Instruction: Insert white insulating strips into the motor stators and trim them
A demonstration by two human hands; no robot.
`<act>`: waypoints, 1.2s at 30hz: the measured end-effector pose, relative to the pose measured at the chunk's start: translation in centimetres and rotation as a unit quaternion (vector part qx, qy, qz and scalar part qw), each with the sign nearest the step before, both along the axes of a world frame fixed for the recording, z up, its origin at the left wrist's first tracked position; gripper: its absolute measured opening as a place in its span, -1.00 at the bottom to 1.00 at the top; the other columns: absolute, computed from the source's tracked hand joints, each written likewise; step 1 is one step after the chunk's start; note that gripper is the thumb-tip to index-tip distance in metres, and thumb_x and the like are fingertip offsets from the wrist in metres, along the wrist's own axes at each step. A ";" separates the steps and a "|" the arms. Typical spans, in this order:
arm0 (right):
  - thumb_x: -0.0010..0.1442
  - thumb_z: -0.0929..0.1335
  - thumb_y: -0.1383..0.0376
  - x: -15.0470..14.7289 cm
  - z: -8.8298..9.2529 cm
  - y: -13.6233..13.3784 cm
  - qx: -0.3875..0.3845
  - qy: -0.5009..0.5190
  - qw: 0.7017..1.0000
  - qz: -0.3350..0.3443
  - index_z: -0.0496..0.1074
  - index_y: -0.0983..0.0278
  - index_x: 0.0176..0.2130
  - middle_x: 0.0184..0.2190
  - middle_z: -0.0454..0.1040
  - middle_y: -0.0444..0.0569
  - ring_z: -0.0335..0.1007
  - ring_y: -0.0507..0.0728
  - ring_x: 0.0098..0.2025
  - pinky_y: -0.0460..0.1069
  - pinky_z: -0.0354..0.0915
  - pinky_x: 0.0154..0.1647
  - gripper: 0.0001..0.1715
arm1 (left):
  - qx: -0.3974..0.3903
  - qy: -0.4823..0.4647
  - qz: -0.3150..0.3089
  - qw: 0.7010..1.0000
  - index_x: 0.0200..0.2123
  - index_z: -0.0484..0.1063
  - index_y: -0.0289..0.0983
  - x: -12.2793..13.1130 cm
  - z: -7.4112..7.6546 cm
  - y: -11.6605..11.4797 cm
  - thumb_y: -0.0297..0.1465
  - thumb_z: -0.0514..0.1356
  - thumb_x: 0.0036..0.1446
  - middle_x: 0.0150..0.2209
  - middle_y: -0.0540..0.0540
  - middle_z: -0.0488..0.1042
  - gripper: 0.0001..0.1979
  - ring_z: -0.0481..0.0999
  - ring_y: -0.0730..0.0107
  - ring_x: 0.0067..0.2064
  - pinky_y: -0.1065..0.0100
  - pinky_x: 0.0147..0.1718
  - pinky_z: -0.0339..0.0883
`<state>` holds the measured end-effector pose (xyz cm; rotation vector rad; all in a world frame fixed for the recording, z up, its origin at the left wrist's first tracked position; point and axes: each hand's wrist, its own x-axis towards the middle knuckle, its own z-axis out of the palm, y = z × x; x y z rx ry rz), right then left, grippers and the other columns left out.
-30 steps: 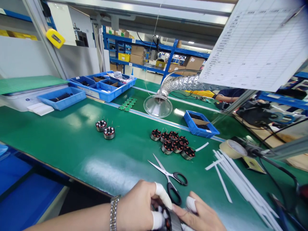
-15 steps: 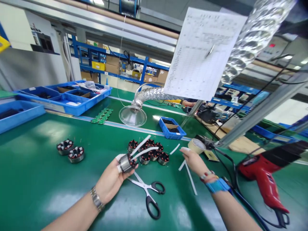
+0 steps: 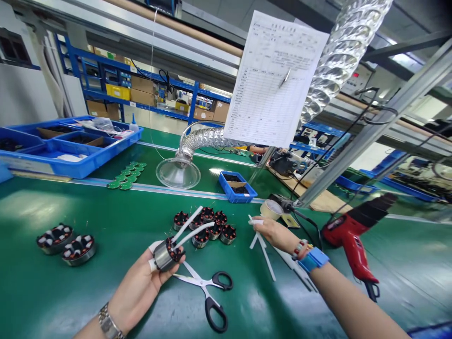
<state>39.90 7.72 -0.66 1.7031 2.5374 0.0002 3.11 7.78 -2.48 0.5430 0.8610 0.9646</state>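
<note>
From the head camera, the left hand (image 3: 139, 285) is closed around a stator (image 3: 165, 255), held tilted above the desk (image 3: 106, 216) towards its near edge. Two white sleeves (image 3: 192, 225) stick out of the stator's windings, pointing towards the far edge. The right hand (image 3: 274, 234) reaches out flat over the loose white tubes (image 3: 264, 249) lying right of centre, fingertips at their far ends. Whether it has pinched one I cannot tell.

Open scissors (image 3: 208, 288) lie just below the held stator, a cluster of stators (image 3: 205, 225) sits just beyond it, and a red heat gun (image 3: 353, 235) rests near the right edge.

The sleeves look only loosely seated, so tipping the stator further could let them slide off. A tube drawn carelessly may drag its neighbours across the desk.
</note>
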 end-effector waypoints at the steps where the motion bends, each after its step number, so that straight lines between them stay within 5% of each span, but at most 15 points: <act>1: 0.19 0.26 0.27 0.1 -0.1 -0.8 -0.003 0.004 1.000 0.012 0.33 0.28 -0.10 -0.01 0.30 0.00 0.25 0.15 -0.01 0.18 0.20 -0.03 -0.74 | 0.001 -0.001 -0.002 1.000 -0.23 0.37 -0.33 0.1 0.0 0.0 -0.66 0.14 -0.05 -0.26 -0.17 0.54 -0.73 0.53 0.18 -0.20 0.33 -0.28 0.47; 11: 0.23 0.19 0.40 -1.4 -4.5 -8.1 0.048 0.048 0.996 0.049 0.39 0.32 -0.21 -0.02 0.36 0.02 0.21 0.11 0.07 0.07 0.26 -0.03 -0.78 | 0.027 0.030 0.011 0.999 -0.22 0.36 -0.31 -0.4 -0.8 0.1 -0.70 0.13 -0.07 -0.29 -0.16 0.56 -0.68 0.54 0.16 -0.23 0.38 -0.35 0.50; 18: 0.21 0.12 0.43 -2.5 -2.4 -11.4 0.228 0.117 0.965 0.048 0.42 0.28 -0.29 -0.12 0.44 0.09 0.24 0.13 0.05 0.09 0.26 -0.01 -0.67 | 0.034 0.015 -0.004 0.999 -0.24 0.37 -0.37 0.3 -0.5 -0.2 -0.67 0.14 -0.05 -0.21 -0.20 0.53 -0.74 0.51 0.13 -0.17 0.30 -0.22 0.47; 22: 0.20 0.18 0.42 -7.2 -1.3 -11.8 0.310 0.211 0.927 0.018 0.33 0.28 -0.10 -0.28 0.48 0.08 0.39 0.11 -0.15 0.04 0.35 -0.16 -0.72 | 0.050 0.035 -0.045 0.997 -0.23 0.36 -0.34 0.4 -0.1 -1.8 -0.64 0.18 -0.08 -0.30 -0.16 0.55 -0.72 0.56 0.26 -0.36 0.48 -0.50 0.47; 28: 0.20 0.19 0.38 -15.6 -0.1 -11.7 0.246 0.372 0.894 0.040 0.40 0.25 -0.26 -0.45 0.50 -0.07 0.42 0.01 -0.42 -0.13 0.35 -0.44 -0.78 | 0.031 0.028 -0.108 0.993 -0.19 0.30 -0.28 -0.3 0.6 -5.6 -0.60 0.20 -0.09 -0.23 -0.14 0.52 -0.66 0.55 0.35 -0.42 0.54 -0.57 0.39; 36: 0.14 0.27 0.37 -18.5 -0.4 -11.3 0.242 0.399 0.883 0.059 0.47 0.23 -0.28 -0.41 0.55 -0.11 0.47 0.02 -0.39 -0.12 0.37 -0.33 -0.81 | 0.056 -0.035 -0.207 0.976 -0.10 0.25 -0.28 -1.7 1.4 -7.2 -0.51 0.15 0.00 -0.17 -0.21 0.48 -0.66 0.51 0.16 -0.18 0.26 -0.25 0.37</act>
